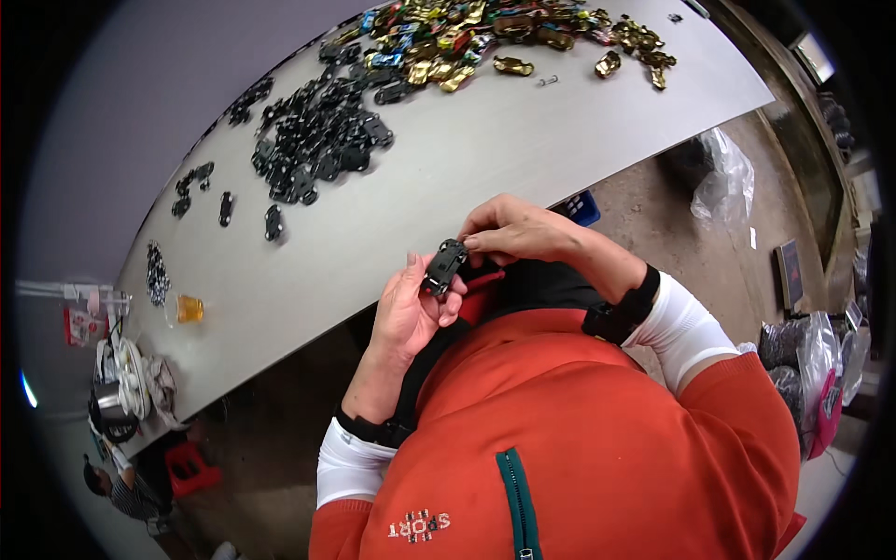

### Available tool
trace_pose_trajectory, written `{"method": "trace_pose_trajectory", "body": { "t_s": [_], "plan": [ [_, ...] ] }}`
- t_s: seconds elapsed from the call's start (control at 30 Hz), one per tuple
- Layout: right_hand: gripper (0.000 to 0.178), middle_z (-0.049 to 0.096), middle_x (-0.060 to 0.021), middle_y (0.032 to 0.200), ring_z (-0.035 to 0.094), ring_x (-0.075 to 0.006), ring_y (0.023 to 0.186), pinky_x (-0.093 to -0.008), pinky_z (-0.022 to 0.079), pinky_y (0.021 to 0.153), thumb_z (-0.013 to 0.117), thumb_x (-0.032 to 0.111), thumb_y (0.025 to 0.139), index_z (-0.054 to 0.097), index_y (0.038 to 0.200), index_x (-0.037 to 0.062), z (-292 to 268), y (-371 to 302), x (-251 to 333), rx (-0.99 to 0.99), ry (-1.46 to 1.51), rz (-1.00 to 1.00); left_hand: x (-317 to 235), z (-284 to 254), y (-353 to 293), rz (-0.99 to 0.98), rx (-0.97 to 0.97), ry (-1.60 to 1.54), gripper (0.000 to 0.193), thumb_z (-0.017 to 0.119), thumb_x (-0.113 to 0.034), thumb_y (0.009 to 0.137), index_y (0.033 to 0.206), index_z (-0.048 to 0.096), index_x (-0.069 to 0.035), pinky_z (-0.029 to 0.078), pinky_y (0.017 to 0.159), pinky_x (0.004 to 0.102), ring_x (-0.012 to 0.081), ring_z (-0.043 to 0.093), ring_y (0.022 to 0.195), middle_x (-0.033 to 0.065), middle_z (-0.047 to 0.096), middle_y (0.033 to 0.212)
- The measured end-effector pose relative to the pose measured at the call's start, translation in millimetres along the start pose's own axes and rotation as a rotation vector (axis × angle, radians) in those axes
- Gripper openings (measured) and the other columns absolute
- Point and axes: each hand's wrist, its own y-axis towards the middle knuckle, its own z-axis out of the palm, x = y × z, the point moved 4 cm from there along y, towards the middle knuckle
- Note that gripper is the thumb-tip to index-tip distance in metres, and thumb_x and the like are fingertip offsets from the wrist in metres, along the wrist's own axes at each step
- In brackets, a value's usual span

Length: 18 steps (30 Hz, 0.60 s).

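Note:
In front of my body, off the near edge of the table, I hold a small black toy car chassis (446,265), its flat underside facing up. My left hand (403,310) grips its lower end between thumb and fingers. My right hand (515,230) has its fingers bent together at the upper right end, touching the wheel area; anything small between those fingertips is hidden. Beyond my hands lies a pile of black toy car chassis (322,135). Farther back spreads a heap of gold and coloured toy car bodies (448,42).
The grey table (392,219) curves across the view. At its left end are a cup of amber liquid (189,309), a patch of small wheel-like parts (157,273) and stacked dishes (131,378). A red stool (193,469) and another person (131,490) are lower left. Plastic bags (723,177) lie right.

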Motion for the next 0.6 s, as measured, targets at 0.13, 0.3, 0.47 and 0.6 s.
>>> {"method": "trace_pose_trajectory", "body": {
  "t_s": [0.13, 0.3, 0.47, 0.6],
  "plan": [
    [0.021, 0.063, -0.0031, 0.074, 0.050, -0.0055, 0.055, -0.0197, 0.041, 0.050, 0.053, 0.014, 0.090, 0.062, 0.101, -0.0017, 8, -10, -12, 0.007, 0.054, 0.048, 12, -5, -5, -0.072, -0.022, -0.048, 0.067, 0.025, -0.055, 0.095, 0.119, 0.045, 0.004, 0.043, 0.048, 0.0258, 0.0184, 0.058, 0.063, 0.0166, 0.060, 0.084],
    [0.026, 0.064, -0.0053, 0.073, 0.050, -0.0059, 0.055, -0.0193, 0.041, 0.050, 0.047, 0.013, 0.093, 0.057, 0.109, -0.0049, 13, -19, -10, 0.088, 0.039, 0.093, 19, -3, -10, -0.083, 0.026, -0.026, 0.054, 0.035, -0.044, 0.097, 0.116, 0.048, 0.004, 0.044, 0.047, 0.0254, 0.0171, 0.058, 0.060, 0.0161, 0.061, 0.084],
    [0.025, 0.062, -0.0046, 0.071, 0.052, -0.0073, 0.057, -0.0207, 0.041, 0.050, 0.046, 0.015, 0.092, 0.057, 0.102, -0.0052, 25, -28, -9, 0.153, 0.022, 0.101, 27, -3, -17, -0.104, 0.030, 0.109, 0.023, 0.049, -0.015, 0.095, 0.107, 0.053, 0.004, 0.042, 0.043, 0.0211, 0.0120, 0.056, 0.054, 0.0126, 0.060, 0.081],
    [0.017, 0.063, -0.0056, 0.072, 0.051, -0.0063, 0.055, -0.0196, 0.041, 0.050, 0.047, 0.013, 0.092, 0.055, 0.096, -0.0019, 35, -33, -13, 0.151, -0.021, 0.114, 31, -3, -22, -0.101, 0.007, 0.233, 0.022, 0.049, -0.011, 0.095, 0.110, 0.054, 0.003, 0.039, 0.040, 0.0182, 0.0089, 0.053, 0.052, 0.0103, 0.060, 0.079]
  ]
}}
